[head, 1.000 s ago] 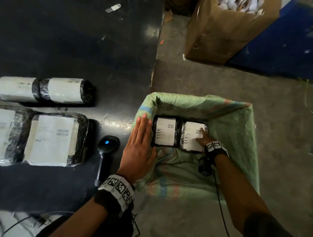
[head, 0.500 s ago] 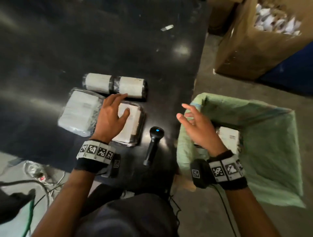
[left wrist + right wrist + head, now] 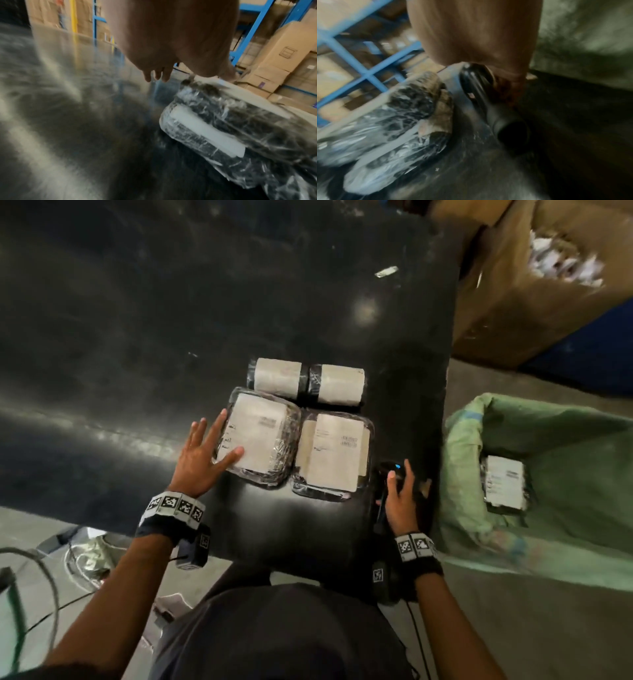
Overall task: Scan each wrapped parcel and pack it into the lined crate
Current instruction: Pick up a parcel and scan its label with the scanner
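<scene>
Two flat wrapped parcels with white labels lie side by side on the black table (image 3: 137, 337). My left hand (image 3: 205, 453) is spread flat at the left parcel (image 3: 260, 436), its thumb resting on the label. The left wrist view shows that hand (image 3: 171, 40) over the same parcel (image 3: 231, 121). The right parcel (image 3: 334, 457) lies untouched. Behind both lies a rolled parcel (image 3: 305, 381). My right hand (image 3: 400, 501) curls round the black scanner (image 3: 385, 474), whose blue light is on; the scanner (image 3: 476, 83) appears blurred in the right wrist view. The green-lined crate (image 3: 565, 440) holds a parcel (image 3: 505, 486).
A brown cardboard box (image 3: 513, 302) full of paper scraps stands beyond the crate. A small strip of tape (image 3: 386, 271) lies on the far table. Cables (image 3: 44, 587) run across the floor at the lower left. Blue racking with cartons (image 3: 283, 54) stands behind the table.
My left hand shifted from the right flat parcel to the left one. My right hand came away from the crate rim and down onto the scanner. The head camera swung left.
</scene>
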Demonstrator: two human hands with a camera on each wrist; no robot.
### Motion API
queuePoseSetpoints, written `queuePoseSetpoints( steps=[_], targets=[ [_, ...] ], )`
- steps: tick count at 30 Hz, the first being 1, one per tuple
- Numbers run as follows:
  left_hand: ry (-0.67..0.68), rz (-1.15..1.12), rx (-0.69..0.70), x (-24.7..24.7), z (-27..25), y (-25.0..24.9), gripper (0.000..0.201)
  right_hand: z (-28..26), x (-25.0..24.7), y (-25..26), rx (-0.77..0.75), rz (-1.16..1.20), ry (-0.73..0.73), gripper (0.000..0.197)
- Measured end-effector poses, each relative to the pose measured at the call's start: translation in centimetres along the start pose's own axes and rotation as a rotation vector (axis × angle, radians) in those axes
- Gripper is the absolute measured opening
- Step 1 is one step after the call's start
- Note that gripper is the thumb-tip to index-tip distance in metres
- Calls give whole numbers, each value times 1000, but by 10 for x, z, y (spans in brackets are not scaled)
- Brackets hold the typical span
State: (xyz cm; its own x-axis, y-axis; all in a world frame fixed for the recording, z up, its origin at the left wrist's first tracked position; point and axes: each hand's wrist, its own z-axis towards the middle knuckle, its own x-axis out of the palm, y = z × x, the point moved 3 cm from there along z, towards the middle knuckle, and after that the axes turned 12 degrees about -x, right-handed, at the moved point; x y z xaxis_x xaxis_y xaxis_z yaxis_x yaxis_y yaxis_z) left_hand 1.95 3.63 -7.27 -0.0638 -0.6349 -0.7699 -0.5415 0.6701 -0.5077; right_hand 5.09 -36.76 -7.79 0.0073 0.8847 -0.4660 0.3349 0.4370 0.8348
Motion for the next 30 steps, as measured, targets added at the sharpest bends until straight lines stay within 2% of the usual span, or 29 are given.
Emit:
queuePoseSetpoints(
  steps=[3, 7, 13, 16, 21, 24, 30],
  targets=[
    [107, -125, 46, 4, 3, -9, 93, -1, 12, -12, 100, 154, -100, 51],
    [85, -282, 53, 6, 0, -17, 95, 0, 17, -9, 181, 171, -152, 48],
    [57, -305, 85, 8, -6, -26, 89, 3, 18, -13, 171, 156, -119, 48],
    [15, -291, 62, 6, -14, -37, 90, 4, 15, -16, 140, 149, -94, 48],
    [-83, -255, -77, -2, -22, -59, 87, 10, 7, -22, 94, 146, -45, 49],
    [-106, -275, -125, -3, -27, -70, 78, 14, 0, -21, 69, 159, 3, 48],
    [-250, -306, -135, -10, -44, -74, 65, 23, -17, -4, 88, 216, 56, 46]
  ],
)
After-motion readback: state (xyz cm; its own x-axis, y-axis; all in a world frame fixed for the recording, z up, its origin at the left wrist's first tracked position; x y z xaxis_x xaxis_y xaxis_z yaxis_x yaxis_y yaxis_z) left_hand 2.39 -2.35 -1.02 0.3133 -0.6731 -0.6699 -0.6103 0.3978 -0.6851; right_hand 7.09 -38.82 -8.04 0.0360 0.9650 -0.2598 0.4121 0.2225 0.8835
